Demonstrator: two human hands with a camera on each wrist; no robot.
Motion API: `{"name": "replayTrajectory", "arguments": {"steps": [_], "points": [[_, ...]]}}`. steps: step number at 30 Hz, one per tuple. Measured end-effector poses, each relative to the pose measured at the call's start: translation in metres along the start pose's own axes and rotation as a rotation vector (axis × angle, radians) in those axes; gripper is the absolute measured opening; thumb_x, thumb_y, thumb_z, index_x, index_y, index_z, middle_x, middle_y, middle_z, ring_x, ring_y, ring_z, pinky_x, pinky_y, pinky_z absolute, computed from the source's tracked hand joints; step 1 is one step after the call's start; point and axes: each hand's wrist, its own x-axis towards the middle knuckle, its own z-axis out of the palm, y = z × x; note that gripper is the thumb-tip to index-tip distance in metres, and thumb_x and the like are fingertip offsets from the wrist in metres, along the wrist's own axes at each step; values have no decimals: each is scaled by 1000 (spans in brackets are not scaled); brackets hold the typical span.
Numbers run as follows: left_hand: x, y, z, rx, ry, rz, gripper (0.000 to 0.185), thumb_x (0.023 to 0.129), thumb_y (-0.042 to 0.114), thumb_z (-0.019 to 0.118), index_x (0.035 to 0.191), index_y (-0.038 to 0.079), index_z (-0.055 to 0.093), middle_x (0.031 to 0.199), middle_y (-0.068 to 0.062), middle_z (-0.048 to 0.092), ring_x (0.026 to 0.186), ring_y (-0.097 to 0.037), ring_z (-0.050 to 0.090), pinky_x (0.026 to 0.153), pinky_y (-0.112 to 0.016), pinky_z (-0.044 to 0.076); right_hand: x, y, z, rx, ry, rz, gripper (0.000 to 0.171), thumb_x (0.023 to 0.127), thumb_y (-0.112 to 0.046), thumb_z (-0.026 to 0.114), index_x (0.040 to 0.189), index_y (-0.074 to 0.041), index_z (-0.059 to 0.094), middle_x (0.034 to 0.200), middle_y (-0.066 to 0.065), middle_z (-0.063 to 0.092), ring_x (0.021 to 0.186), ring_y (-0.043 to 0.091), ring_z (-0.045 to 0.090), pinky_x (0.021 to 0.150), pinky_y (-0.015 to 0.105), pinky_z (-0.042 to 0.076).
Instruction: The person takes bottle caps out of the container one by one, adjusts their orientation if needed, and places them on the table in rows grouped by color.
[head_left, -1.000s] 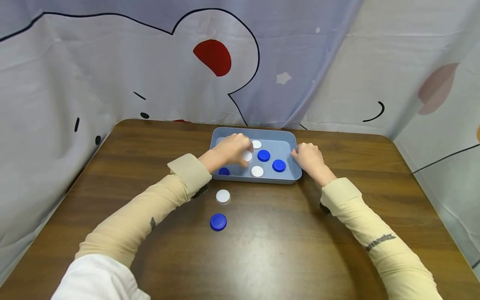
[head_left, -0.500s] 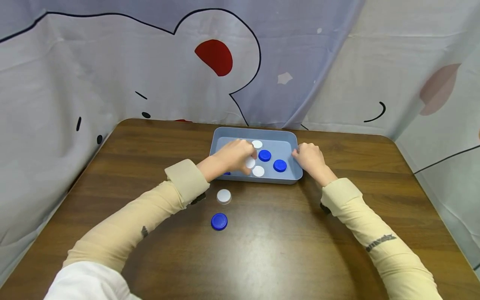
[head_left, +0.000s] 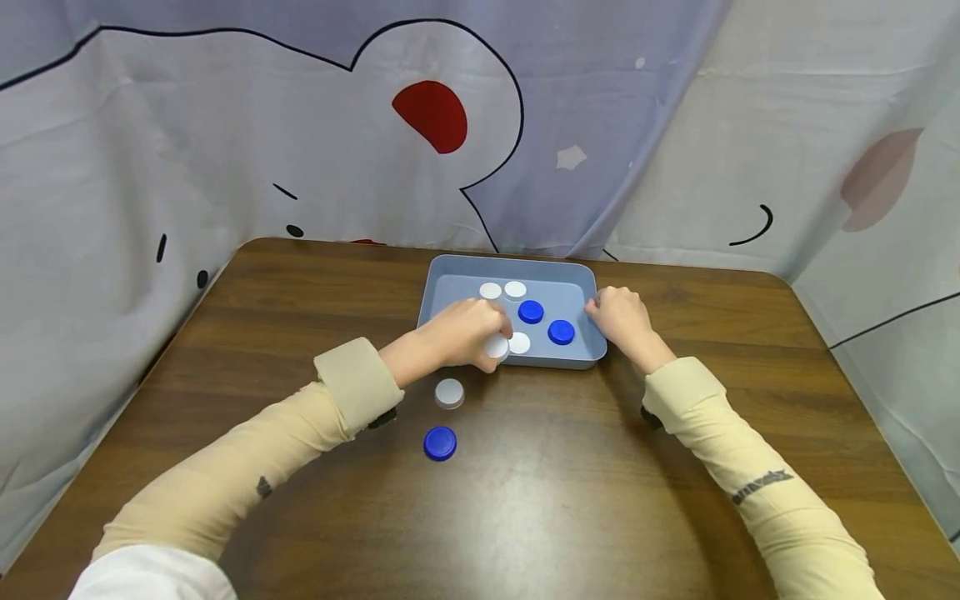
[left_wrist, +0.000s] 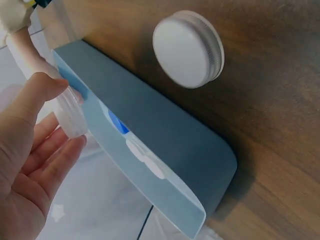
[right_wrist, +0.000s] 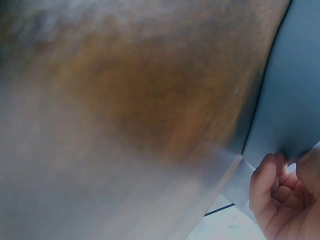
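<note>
**White cap pinched over the tray's near rim**

From the head view, the left hand (head_left: pixel 459 333) is pinching a white cap (head_left: pixel 497 346) between thumb and fingertips, holding it right at the near wall of the blue-grey tray (head_left: pixel 450 279). Just beyond the grip, inside the tray, another white cap (head_left: pixel 519 342) is lying, and further off two blue caps (head_left: pixel 531 312) and two more white ones (head_left: pixel 491 291) are sitting. On the near side of the grip, on the wooden table (head_left: pixel 225 333), a lone white cap (head_left: pixel 449 392) and a blue cap (head_left: pixel 439 443) are lying apart from each other. The right hand (head_left: pixel 621 321) is resting against the tray's right wall, fingers curled on its edge (steadying it, by the look).

From the left wrist, the thumb and fingers (left_wrist: pixel 45 90) are closing on the held cap (left_wrist: pixel 70 117), seen edge-on above the tray wall (left_wrist: pixel 165 160); the loose white cap (left_wrist: pixel 188 48) is lying on the wood beyond.

From the right wrist, much is blurring, but curled fingers (right_wrist: pixel 272 187) are gripping the tray's rim (right_wrist: pixel 295 100).
</note>
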Motion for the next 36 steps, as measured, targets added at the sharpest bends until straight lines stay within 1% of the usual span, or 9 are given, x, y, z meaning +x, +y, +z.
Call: {"name": "replayTrajectory", "arguments": {"steps": [2, 6, 9, 13, 18, 22, 30, 36], "points": [[-2, 3, 1, -3, -1, 25, 35, 69, 19, 78, 101, 6, 72, 104, -8, 70, 88, -24, 67, 74, -32, 56, 0, 0, 0, -2, 4, 1, 37, 89, -21, 53, 56, -7, 47, 69, 20, 60, 66, 40, 60, 59, 50, 48], [-6, 11, 3, -3, -3, 65, 34, 69, 19, 78, 101, 8, 72, 102, -7, 70, 88, -24, 67, 74, -32, 56, -1, 0, -1, -4, 4, -2, 37, 89, -21, 52, 55, -8, 47, 68, 20, 60, 66, 40, 59, 59, 50, 48], [-9, 16, 4, -10, -13, 82, 34, 69, 19, 79, 101, 9, 72, 100, -6, 70, 88, -22, 67, 73, -32, 56, -1, 0, -1, -4, 0, -5, 38, 90, -20, 52, 55, -8, 45, 66, 18, 58, 64, 38, 58, 59, 49, 47], [-13, 19, 8, -11, -30, 106, 33, 68, 20, 80, 99, 10, 72, 97, -4, 69, 85, -21, 67, 72, -32, 56, 0, 1, -2, -9, 1, -1, 38, 90, -20, 52, 54, -8, 45, 65, 19, 58, 64, 39, 59, 59, 50, 48], [-18, 20, 16, 12, -57, 131, 30, 68, 21, 79, 96, 12, 72, 94, -2, 69, 82, -20, 67, 70, -32, 55, 0, 1, -1, -11, 1, 3, 39, 90, -21, 52, 54, -9, 44, 64, 18, 58, 64, 38, 58, 58, 49, 47], [-21, 20, 22, 13, -75, 147, 28, 68, 22, 79, 94, 13, 71, 92, -1, 68, 80, -20, 66, 69, -31, 54, 1, 2, 0, -8, 2, 4, 39, 90, -21, 53, 54, -9, 44, 64, 17, 57, 64, 38, 58, 57, 49, 47], [-24, 19, 29, 29, -101, 137, 25, 70, 23, 78, 92, 13, 72, 90, -1, 67, 79, -19, 66, 69, -30, 54, 0, 2, 0, 0, 5, 6, 38, 90, -22, 53, 55, -8, 45, 66, 19, 58, 65, 39, 59, 57, 49, 47], [-24, 14, 37, 25, -109, 151, 25, 69, 22, 78, 91, 13, 72, 86, 0, 66, 76, -18, 65, 66, -29, 53, 1, 3, 1, -5, 0, 6, 38, 90, -22, 53, 56, -8, 47, 68, 19, 59, 66, 40, 60, 58, 50, 48]]}}
